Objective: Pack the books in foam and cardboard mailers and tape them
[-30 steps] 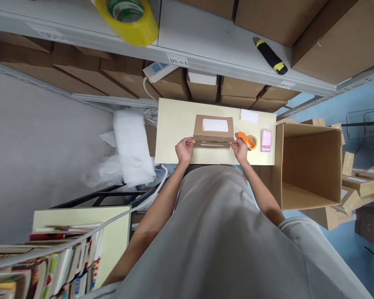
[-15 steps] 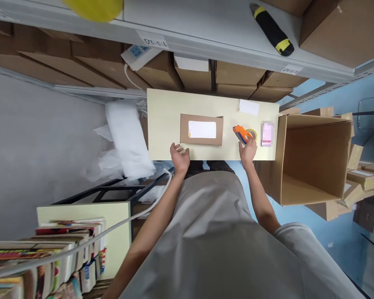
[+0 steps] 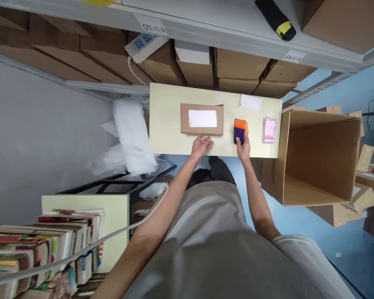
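The oblong brown cardboard box point(image 3: 202, 131), bearing a white rectangular label point(image 3: 202, 118), lies on the pale cream worktop point(image 3: 165, 124), its long axis running from nine to three o'clock. The person's left hand point(image 3: 201, 146) is the nearer: the box sits at its twelve o'clock, the fingertips just beside the near long edge (whether they touch the cardboard cannot be told). That grip is slack, fingers part-curled toward two o'clock, with nothing visible in it. The right hand point(image 3: 244, 149) has its grip wrapped round the near end of an orange and dark-blue tape dispenser point(image 3: 240, 129), whose long axis runs roughly twelve to six, across that of the box. From this right grip the box lies at about ten o'clock, a strip of bare worktop separating it from the dispenser. A small pink rectangular item point(image 3: 269, 130), blurred past recognition, lies at the dispenser's three o'clock.
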Demonstrator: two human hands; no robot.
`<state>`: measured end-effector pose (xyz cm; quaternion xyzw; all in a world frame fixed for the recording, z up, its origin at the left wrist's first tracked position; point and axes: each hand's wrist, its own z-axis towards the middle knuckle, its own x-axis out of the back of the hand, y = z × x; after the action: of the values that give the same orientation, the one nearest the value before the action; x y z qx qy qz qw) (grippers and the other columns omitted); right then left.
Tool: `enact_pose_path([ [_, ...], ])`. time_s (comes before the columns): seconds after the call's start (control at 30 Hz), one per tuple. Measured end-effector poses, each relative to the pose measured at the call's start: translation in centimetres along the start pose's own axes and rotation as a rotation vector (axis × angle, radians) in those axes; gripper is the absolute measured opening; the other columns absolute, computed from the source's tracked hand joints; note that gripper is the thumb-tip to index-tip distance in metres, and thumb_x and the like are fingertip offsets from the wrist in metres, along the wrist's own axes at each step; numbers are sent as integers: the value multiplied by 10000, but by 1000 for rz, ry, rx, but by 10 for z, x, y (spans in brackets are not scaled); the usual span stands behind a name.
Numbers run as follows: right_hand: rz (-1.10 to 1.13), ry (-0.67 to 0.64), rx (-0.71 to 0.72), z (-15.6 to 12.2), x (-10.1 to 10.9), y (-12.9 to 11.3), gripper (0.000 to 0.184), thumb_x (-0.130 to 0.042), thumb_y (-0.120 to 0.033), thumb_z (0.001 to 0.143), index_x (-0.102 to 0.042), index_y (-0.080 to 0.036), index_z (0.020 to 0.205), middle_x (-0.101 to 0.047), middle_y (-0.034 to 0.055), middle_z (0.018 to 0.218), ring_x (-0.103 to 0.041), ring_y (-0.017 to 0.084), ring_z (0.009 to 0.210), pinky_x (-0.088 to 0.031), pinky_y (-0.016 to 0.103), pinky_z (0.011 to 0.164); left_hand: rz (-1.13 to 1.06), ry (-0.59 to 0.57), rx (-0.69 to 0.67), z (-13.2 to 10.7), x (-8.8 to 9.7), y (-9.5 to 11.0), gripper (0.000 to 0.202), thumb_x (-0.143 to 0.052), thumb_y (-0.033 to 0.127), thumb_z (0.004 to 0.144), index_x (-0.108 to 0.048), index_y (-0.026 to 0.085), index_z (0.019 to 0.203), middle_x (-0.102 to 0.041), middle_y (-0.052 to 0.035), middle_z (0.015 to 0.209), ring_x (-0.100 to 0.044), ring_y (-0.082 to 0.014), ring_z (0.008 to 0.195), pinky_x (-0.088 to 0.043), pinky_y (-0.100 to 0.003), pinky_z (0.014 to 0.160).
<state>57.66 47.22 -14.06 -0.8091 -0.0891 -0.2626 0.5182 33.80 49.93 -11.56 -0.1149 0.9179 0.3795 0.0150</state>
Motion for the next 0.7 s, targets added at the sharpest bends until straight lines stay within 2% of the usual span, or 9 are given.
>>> enact_pose_path([
  [0.1,416,-136,48,-44,6,-12,670,-683,-795,1005,-695,-212,1335,-809,152,1309,-739,320,1296,-561,507,1230,137,-142,-147,-28,-2,-16,422,-887,325,932,-744,191,1306,-834,-163,1367,-843,-250,1136,-684,-445,1103],
  [0.2,601,-262,31,-88,6,-26,656,-773,-771,965,-729,-247,1356,-824,114,1361,-743,301,1343,-515,512,1302,237,-234,-372,-71,-3,-43,381,-895,412,919,-802,205,1224,-840,-132,1284,-833,-215,1030,-705,-385,1012],
  [0.3,617,-318,21,-123,6,-34,664,-809,-785,941,-751,-254,1336,-843,108,1332,-765,308,1315,-535,520,1287,281,-157,-563,-112,-1,-70,353,-873,448,961,-813,218,1222,-803,-111,1265,-814,-181,960,-714,-334,912],
  [0.43,561,-357,55,-156,11,-36,663,-827,-797,933,-747,-248,1296,-844,118,1352,-770,315,1319,-569,492,1253,296,-30,-720,-149,4,-97,281,-816,466,1042,-809,225,1186,-765,-93,1182,-796,-185,966,-709,-327,904],
  [0.53,507,-404,85,-174,19,-34,696,-808,-838,926,-747,-253,1297,-846,112,1350,-772,308,1326,-574,476,1256,309,-7,-717,-171,6,-107,280,-796,480,1064,-811,237,1202,-763,-85,1167,-784,-206,1014,-696,-344,969],
  [0.7,442,-480,57,-185,28,-25,765,-785,-907,889,-766,-229,1244,-879,111,1225,-817,312,1219,-626,498,1193,346,-34,-567,-197,9,-105,255,-860,446,1006,-836,253,1170,-784,-90,1212,-761,-250,1087,-661,-371,1039],
])
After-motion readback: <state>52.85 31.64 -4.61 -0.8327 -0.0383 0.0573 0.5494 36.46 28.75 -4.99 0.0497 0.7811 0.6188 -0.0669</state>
